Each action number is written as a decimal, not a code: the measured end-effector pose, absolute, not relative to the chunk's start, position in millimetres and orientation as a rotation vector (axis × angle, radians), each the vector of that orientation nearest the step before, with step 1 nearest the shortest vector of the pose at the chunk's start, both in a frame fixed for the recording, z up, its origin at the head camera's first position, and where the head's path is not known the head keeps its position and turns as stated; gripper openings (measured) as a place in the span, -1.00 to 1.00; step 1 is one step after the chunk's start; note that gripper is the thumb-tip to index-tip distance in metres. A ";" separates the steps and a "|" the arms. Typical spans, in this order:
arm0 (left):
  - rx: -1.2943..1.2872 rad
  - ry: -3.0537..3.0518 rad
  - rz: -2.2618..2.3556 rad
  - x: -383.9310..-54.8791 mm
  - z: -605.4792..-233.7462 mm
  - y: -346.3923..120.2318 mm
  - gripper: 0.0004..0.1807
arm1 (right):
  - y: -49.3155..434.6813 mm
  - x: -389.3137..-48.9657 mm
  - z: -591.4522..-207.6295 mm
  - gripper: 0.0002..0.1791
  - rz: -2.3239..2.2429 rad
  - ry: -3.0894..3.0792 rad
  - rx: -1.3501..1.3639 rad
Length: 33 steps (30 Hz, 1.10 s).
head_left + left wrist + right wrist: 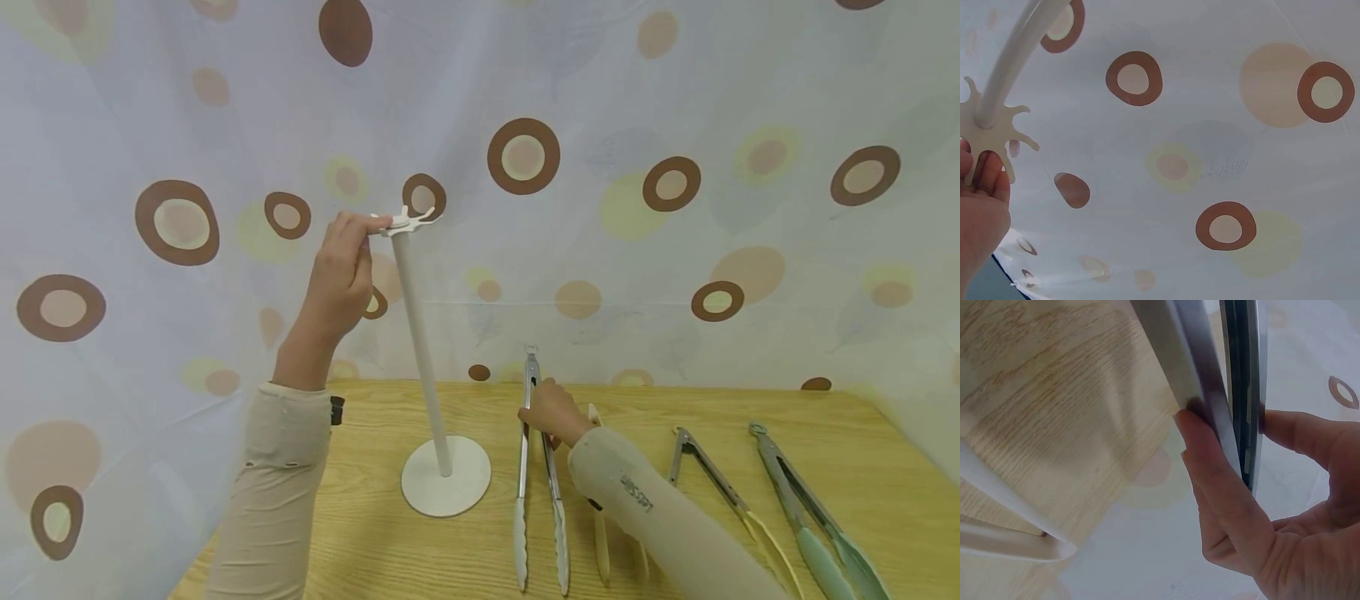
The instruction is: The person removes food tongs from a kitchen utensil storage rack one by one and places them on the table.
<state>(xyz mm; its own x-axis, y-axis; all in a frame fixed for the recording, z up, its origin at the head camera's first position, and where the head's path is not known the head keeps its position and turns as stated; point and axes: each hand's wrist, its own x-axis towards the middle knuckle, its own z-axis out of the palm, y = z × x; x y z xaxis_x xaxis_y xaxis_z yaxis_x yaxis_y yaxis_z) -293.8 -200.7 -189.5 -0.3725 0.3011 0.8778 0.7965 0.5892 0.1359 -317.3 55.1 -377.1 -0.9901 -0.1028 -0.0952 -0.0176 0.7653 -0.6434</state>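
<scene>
On the left rises a white stand (422, 350) with a slim pole, a round base (420, 492) and a flat top of several curved hooks (406, 223). My left hand (341, 268) pinches one side of that top; from below, the left wrist view shows thumb and fingers around one hook (1007, 115). My right hand (553, 410) grips long metal tongs (523, 467) with pale scalloped tips, near their hinged end. In the right wrist view, thumb and fingers press the two metal arms (1200, 369) from opposite sides. The tongs' tips point toward me, spread apart.
Just right of the held tongs lie pale cream tongs (602, 546), partly covered by my right sleeve (645, 500). Farther right are yellow-tipped tongs (722, 482) and green tongs (782, 479). A patterned curtain (465, 275) hangs behind the wooden table (367, 467).
</scene>
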 end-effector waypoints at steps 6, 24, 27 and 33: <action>-0.873 -1.944 -0.713 -292.8 -189.3 -200.8 -0.64 | 54.9 -320.8 -382.5 -0.69 -1.007 2.841 -0.152; -0.872 -1.939 -0.714 -291.5 -188.5 -200.1 -0.64 | 51.3 -331.9 -400.9 -0.79 -0.826 2.852 -0.119; -0.871 -1.929 -0.714 -292.0 -188.6 -200.2 -0.64 | 50.0 -334.4 -402.8 -0.80 -0.813 2.851 -0.097; -0.877 -1.935 -0.714 -292.1 -189.4 -200.4 -0.63 | 48.6 -335.4 -405.9 -0.80 -0.761 2.852 -0.083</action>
